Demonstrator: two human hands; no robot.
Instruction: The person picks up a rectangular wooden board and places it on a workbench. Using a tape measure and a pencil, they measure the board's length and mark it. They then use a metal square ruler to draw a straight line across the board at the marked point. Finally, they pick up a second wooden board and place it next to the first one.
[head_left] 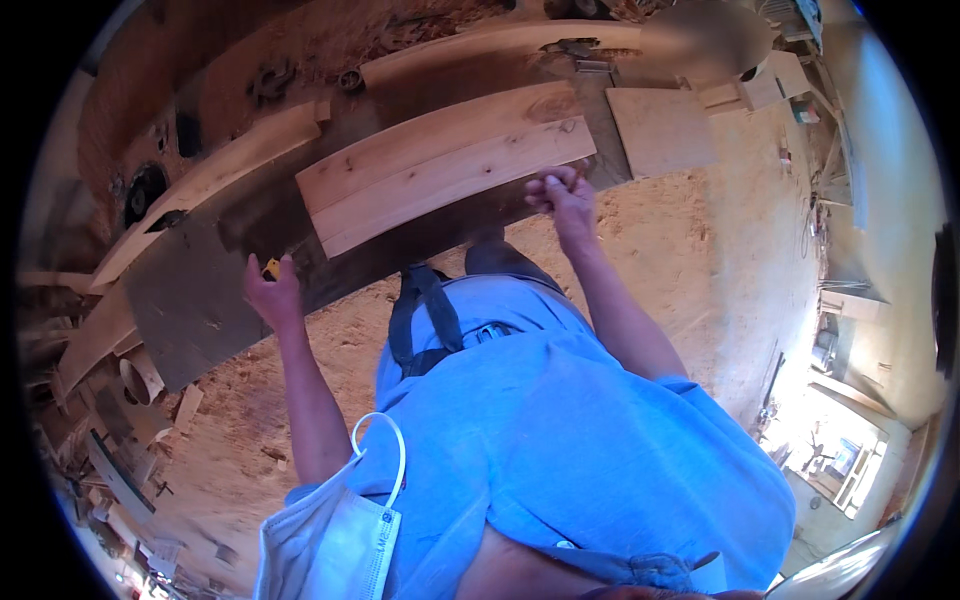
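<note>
Head view, looking down over a blue shirt (560,420) and a white face mask (330,545) hanging at the chest. Workshop floor (700,230) covered in pale sawdust; dark workbench top (200,290) running diagonally from lower left to upper right. Far left: offcuts and curved wooden pieces (140,380) stacked at floor level, details blurred. Left hand (272,292) at the near bench edge, fingers curled around a small yellow object (271,268), too small to identify. Along the far side of the bench, a long pale board (210,175) on its flat. Centre: two light planks (440,165) side by side on the bench, edges touching, knot visible near the right end. Right hand (563,192) just below the right end of the nearer plank, fingers bunched together; whether pinching anything, cannot tell. Further right: square plywood sheet (660,130) flat on the bench end. Far right: bright doorway area with clutter, overexposed. No containers with visible contents discernible.
</note>
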